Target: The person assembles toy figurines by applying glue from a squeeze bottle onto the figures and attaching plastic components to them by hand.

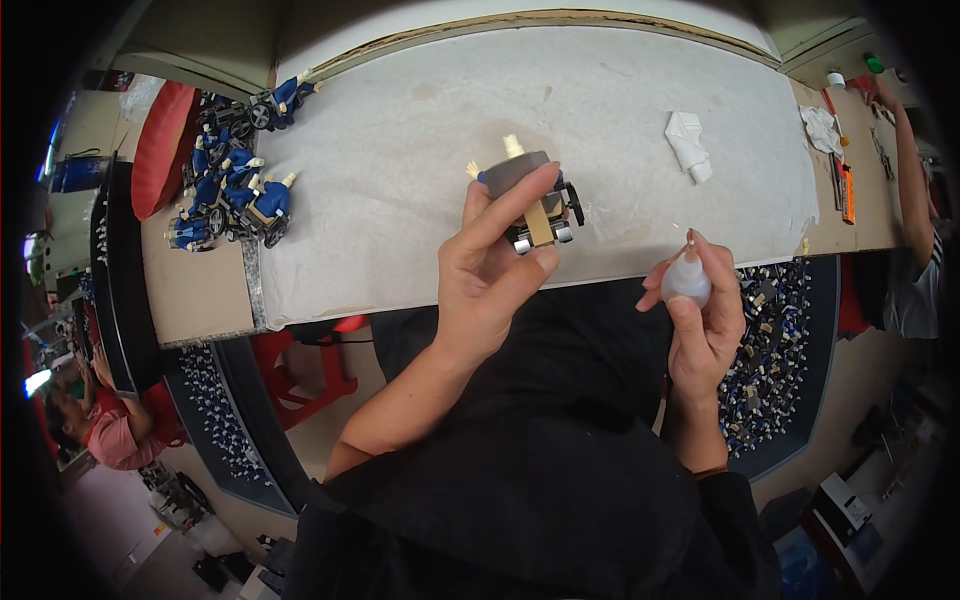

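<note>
My left hand (475,295) is closed on a small toy wheelchair figure (540,224), held over the near part of the table. It has a grey back, a tan piece below, a black wheel on its right side and a cream peg at the top; my fingers cover part of it. To the right, near the table's front edge, my right hand (716,325) is wrapped round a small translucent squeeze bottle (685,282). Its thin tip points up, apart from the toy.
Similar blue toy figures in wheelchairs (240,185) are heaped at the table's left. A crumpled white cloth (688,147) lies on the white sheet (430,130). Below at the right, a bin (815,400) holds many small parts; another bin (215,410) stands lower left. Other people work at both sides.
</note>
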Demonstrator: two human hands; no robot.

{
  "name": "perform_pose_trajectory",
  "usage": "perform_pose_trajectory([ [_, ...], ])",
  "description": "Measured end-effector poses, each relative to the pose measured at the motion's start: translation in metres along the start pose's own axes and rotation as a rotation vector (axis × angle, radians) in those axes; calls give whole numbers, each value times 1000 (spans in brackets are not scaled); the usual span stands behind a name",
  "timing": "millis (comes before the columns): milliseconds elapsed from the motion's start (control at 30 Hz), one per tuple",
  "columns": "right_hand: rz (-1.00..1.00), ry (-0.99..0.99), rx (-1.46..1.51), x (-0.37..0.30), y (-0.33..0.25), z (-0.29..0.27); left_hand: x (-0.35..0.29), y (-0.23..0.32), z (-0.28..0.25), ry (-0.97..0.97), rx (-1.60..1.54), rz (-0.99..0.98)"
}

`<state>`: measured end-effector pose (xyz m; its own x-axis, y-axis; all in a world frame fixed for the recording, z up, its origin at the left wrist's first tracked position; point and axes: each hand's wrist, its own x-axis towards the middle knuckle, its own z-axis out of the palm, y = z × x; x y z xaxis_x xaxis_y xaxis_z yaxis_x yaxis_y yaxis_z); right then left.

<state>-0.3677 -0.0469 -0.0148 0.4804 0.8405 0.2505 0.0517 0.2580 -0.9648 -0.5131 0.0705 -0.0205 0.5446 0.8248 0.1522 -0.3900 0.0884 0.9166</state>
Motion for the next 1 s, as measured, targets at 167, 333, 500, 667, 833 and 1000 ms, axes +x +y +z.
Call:
perform_pose_trajectory([
  [167,-25,66,95,-5,1,2,1,2,-1,-10,-42,-14],
  [333,-45,155,51,-10,-13,3,-1,-1,-5,-20,-50,-24],
  [500,-217,109,-187,-15,-14,0,-3,-4,-9,35,-109,-81],
  [667,-423,-34,-345,-8,-16,11,0,-4,-9,34,-225,-85],
  [833,-468,-53,-386,-6,-19,20,3,-2,-8,9,-307,-107],
  [1000,-466,-157,-498,-7,-18,25,1,-4,-10,18,-298,-88],
])
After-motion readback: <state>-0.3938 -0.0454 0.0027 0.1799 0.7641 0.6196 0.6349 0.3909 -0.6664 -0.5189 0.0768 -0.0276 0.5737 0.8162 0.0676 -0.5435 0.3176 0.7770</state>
